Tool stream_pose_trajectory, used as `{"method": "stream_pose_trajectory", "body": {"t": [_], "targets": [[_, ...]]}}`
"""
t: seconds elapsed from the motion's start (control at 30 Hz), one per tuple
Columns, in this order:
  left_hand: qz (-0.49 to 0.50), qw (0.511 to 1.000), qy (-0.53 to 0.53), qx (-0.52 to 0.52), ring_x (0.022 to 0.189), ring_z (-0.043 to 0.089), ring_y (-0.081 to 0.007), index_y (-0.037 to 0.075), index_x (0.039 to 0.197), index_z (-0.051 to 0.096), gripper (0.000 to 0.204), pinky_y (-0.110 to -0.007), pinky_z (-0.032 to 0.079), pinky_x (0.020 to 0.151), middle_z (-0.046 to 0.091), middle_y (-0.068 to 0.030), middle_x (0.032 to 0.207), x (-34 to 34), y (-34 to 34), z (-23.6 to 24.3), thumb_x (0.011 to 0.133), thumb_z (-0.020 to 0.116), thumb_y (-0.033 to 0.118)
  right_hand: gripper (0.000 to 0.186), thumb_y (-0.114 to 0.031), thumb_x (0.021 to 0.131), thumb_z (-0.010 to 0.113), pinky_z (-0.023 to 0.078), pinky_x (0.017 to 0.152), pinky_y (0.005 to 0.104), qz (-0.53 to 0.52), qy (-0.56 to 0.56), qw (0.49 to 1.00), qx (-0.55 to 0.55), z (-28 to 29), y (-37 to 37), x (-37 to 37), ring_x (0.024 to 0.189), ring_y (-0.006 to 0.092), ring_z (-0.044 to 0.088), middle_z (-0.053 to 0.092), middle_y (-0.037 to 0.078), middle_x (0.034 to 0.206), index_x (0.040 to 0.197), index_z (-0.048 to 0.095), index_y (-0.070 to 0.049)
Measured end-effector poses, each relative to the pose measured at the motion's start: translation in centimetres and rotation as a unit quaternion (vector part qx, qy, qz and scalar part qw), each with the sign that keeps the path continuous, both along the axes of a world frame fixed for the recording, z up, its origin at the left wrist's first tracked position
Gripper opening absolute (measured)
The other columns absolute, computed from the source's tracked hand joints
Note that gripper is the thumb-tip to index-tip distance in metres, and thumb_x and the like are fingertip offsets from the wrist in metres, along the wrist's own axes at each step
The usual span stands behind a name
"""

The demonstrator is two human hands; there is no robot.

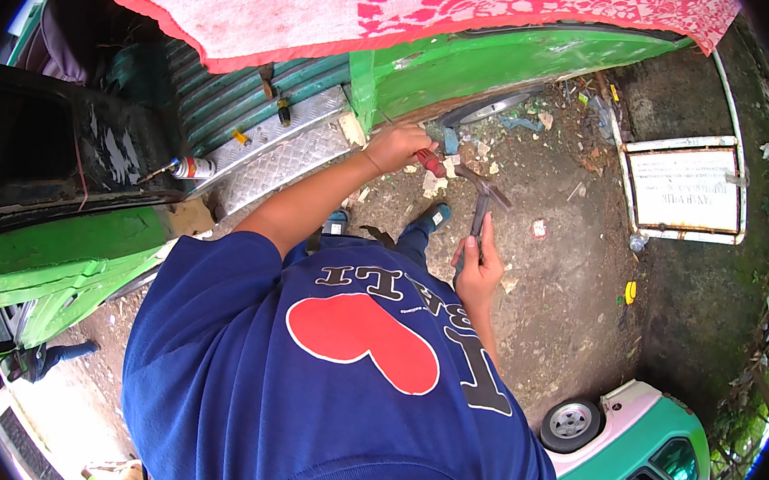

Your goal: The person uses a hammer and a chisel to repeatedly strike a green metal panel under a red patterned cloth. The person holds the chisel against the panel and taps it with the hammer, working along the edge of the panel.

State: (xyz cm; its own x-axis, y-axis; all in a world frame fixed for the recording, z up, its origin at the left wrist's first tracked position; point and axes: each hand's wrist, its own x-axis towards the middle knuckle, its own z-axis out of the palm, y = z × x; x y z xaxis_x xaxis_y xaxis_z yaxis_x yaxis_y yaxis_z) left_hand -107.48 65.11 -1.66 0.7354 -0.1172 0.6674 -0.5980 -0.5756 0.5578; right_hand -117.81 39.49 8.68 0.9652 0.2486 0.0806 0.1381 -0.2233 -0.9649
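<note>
My left hand (400, 147) is closed around the red handle (430, 162) of a hand tool. The tool's metal end reaches toward my right hand and meets or overlaps a hammer's head (496, 193), and I cannot tell exactly where one ends. In my right hand (481, 262) is the hammer's dark handle (479, 216), held nearly upright with the fingers along it. Both hands are in front of my body, above littered ground. Below them my dark shoe (439, 215) shows.
A green vehicle (473, 65) with a pink-and-white towel (268, 1) over it stands ahead. On its metal step (273, 153) lie a screwdriver (283, 112) and a spray can (194, 168). Right are a white-framed sign (682, 186) and a green-and-white car (648, 464); another person's leg (63, 355) shows left.
</note>
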Motion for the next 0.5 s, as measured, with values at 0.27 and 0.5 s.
{"method": "stream_pose_trajectory", "body": {"t": [0.27, 0.5], "targets": [[0.028, 0.999, 0.022, -0.028, 0.065, 0.058, -0.0316, 0.005, 0.069, 0.056, 0.026, -0.04, 0.046, 0.06, 0.057, -0.0111, 0.067, 0.3, 0.5, 0.0, 0.088, 0.071, 0.015, 0.045, -0.003, 0.097, 0.055, 0.043, 0.054, 0.0255, 0.02, -0.119, 0.99, -0.078, -1.7, 1.1, 1.6, 0.056, 0.0087, 0.05, 0.055, 0.002, 0.066, 0.141, 0.05, 0.0], [0.09, 0.991, 0.067, -0.073, 0.063, 0.058, -0.033, 0.003, 0.069, 0.053, 0.03, -0.041, 0.046, 0.058, 0.055, -0.0138, 0.066, 0.2, 1.2, -0.8, 0.091, 0.069, 0.018, 0.043, -0.003, 0.096, 0.058, 0.044, 0.054, 0.024, 0.027, -0.091, 0.989, -0.114, -1.4, 1.9, 1.9, 0.055, 0.0084, 0.051, 0.059, 0.003, 0.071, 0.138, 0.054, 0.001]]}}
